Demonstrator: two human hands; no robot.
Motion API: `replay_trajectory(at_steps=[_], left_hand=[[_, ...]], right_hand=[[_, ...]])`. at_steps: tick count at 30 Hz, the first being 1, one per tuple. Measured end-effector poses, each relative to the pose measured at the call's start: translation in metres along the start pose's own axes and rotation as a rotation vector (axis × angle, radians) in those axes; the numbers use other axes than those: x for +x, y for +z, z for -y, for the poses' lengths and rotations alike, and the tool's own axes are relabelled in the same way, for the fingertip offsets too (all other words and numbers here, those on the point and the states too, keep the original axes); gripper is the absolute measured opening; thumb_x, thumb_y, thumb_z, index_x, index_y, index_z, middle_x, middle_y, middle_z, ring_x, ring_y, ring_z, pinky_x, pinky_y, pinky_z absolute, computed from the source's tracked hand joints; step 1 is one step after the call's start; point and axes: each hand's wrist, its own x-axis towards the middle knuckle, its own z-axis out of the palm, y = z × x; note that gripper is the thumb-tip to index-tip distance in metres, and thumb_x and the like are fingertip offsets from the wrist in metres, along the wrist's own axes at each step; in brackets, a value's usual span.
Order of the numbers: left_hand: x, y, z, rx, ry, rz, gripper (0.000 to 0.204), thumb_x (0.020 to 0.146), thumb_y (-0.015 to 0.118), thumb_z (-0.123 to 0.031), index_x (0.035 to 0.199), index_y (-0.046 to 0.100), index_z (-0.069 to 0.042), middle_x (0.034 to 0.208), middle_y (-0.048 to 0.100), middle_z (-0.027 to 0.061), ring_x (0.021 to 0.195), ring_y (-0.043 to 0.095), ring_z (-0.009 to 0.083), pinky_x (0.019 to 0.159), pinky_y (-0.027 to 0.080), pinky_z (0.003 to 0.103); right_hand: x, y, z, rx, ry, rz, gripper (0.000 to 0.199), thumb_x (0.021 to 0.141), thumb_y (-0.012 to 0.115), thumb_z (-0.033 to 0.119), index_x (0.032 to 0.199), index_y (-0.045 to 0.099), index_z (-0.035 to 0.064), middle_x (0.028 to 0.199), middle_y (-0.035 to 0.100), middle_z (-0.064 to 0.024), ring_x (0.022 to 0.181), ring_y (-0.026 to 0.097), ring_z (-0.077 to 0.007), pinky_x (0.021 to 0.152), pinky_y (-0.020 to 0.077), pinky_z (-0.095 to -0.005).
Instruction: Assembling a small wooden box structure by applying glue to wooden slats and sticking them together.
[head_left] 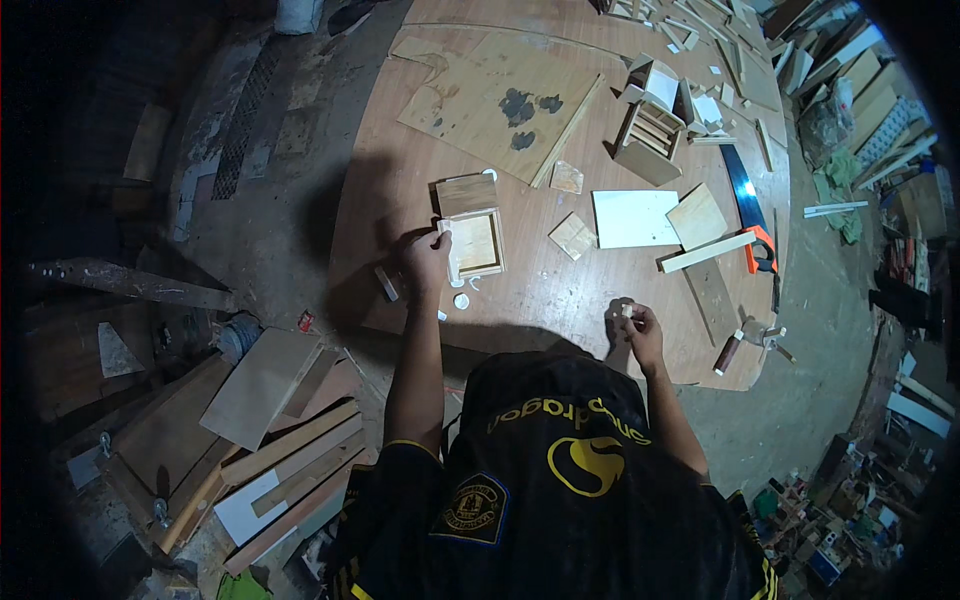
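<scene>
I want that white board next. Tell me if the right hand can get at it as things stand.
Probably yes. The white board lies flat and uncovered on the table, with bare tabletop between it and the right hand. That hand already pinches a small light piece, so its grip is occupied.

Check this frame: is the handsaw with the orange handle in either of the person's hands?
No. The handsaw lies on the table off to the right, apart from the right hand and the left hand at the small wooden box.

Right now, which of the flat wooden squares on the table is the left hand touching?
The framed square tray, at the left hand. The small loose square and the tilted panel lie apart to its right, untouched; the right hand is elsewhere.
</scene>
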Motion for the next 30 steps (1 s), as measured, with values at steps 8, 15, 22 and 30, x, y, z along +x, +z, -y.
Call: replay_trajectory(at_steps=[8,15,22,30], left_hand=[[-0.003,0.008,-0.007,-0.005,-0.015,-0.073,0.025,0.086,0.067,-0.021,0.085,0.068,0.004,0.074,0.067,0.0175,0.065,0.066,0.0255,0.061,0.048,0.033],[-0.001,0.011,-0.003,-0.017,-0.003,-0.156,0.026,0.083,0.069,-0.026,0.083,0.069,0.001,0.074,0.067,0.0163,0.066,0.065,0.0292,0.061,0.048,0.037],[-0.004,0.01,-0.009,-0.001,-0.026,-0.177,0.026,0.08,0.072,-0.028,0.085,0.07,-0.002,0.073,0.066,0.014,0.066,0.064,0.0299,0.061,0.048,0.038],[-0.006,0.022,0.017,-0.299,-0.075,-0.132,0.025,0.084,0.07,-0.024,0.097,0.071,-0.002,0.083,0.07,0.0152,0.074,0.068,0.024,0.068,0.052,0.033]], right_hand=[[-0.005,0.01,0.021,-0.189,-0.145,-0.025,0.037,0.082,0.072,0.015,0.114,0.06,0.0006,0.096,0.063,-0.0134,0.09,0.064,-0.0216,0.081,0.0504,-0.0323],[0.004,0.019,0.036,-0.343,-0.125,0.029,0.037,0.076,0.076,0.012,0.11,0.063,0.0027,0.092,0.062,-0.0121,0.085,0.063,-0.0203,0.077,0.0498,-0.0318],[0.005,0.023,0.041,-0.332,-0.144,0.076,0.034,0.076,0.076,0.01,0.106,0.063,0.0017,0.091,0.065,-0.0101,0.082,0.062,-0.0172,0.075,0.0497,-0.0295],[0.011,0.037,0.046,0.14,-0.037,0.246,0.033,0.088,0.064,0.004,0.119,0.056,0.0006,0.101,0.064,-0.0056,0.092,0.061,-0.0149,0.083,0.0494,-0.0279]])
